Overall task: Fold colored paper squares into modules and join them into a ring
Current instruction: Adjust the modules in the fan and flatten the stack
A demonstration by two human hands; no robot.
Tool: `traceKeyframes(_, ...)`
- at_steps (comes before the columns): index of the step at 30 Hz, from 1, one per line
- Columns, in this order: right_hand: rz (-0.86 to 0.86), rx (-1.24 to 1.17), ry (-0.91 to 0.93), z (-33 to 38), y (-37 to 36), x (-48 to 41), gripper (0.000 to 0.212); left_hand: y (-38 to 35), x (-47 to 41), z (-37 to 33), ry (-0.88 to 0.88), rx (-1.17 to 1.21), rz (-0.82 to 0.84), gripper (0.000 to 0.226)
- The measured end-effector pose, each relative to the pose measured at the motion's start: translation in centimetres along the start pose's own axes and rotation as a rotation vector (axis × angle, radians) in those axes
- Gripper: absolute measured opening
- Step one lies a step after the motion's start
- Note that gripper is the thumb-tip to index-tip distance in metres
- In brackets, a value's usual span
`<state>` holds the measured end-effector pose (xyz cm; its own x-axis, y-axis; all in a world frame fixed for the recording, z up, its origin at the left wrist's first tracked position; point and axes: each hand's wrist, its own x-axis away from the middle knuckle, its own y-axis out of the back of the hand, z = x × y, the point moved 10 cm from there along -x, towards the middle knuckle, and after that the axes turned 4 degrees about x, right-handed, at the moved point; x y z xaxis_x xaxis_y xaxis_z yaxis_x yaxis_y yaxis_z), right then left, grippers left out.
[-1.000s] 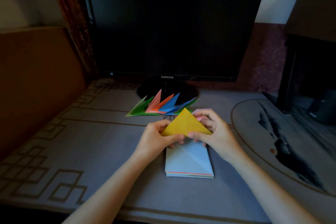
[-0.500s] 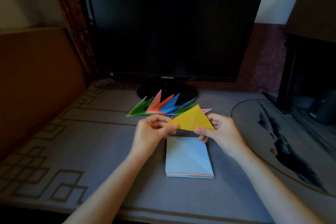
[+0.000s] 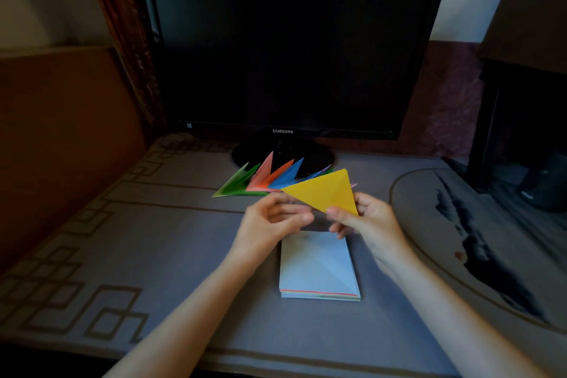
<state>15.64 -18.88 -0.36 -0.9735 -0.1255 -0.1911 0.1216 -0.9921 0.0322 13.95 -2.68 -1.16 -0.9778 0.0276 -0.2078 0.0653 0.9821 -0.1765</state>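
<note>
While folded modules (image 3: 264, 181) fan by the worktop's (image 3: 171, 248) back edge, right hand (image 3: 368, 224) pinches yellow triangle (image 3: 325, 190), left hand's (image 3: 270, 224) hold unclear; stack (image 3: 319, 270) unfolded.

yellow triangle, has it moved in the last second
Yes. The yellow triangle has moved away from the paper stack, up and right toward the monitor, pinched in the right hand.

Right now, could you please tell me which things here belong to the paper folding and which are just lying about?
Job: yellow triangle, pinched by the right hand; left hand beside it; folded pieces fanned behind; paper stack below.
Lying about: monitor; dark cabinet at right.
</note>
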Motion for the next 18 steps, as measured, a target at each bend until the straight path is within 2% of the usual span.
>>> traceKeyframes(6, 0.102, 0.029, 0.017, -0.4, -2.1, 0.3, 0.017, 0.2, 0.0, -0.3, -0.034, -0.025, -0.058, 0.017)
traceKeyframes(13, 0.128, 0.065, 0.018, -0.3, -2.6, 0.4, 0.024, 1.4, -0.1, -0.4, -0.062, 0.067, -0.145, 0.013)
traceKeyframes(18, 0.129, 0.029, 0.008, 0.0, -2.4, 0.6, 0.040, 2.1, -0.1, -1.0, -0.130, 0.021, -0.182, 0.013)
